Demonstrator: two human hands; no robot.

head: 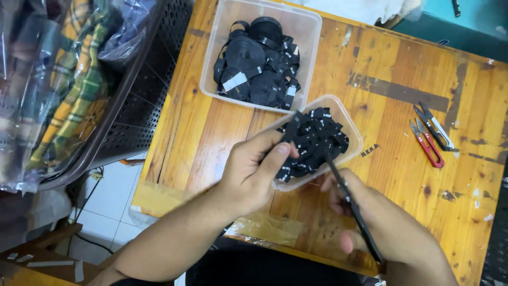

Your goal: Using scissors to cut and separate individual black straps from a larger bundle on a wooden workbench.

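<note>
My left hand [254,172] pinches a black label strip [292,131] over the small clear tub [352,151], which holds several cut black labels [317,143]. My right hand [378,222] grips black scissors [352,206], whose blades point up toward the strip near the tub's front rim. A larger clear tub [312,32] behind it is filled with rolls of black label tape [259,63] with white printed patches.
Two thread snips, one red [426,143] and one white-handled [436,127], lie on the worn wooden table [402,79] at the right. A dark perforated basket [132,100] with bagged plaid cloth [74,85] stands left of the table over a tiled floor.
</note>
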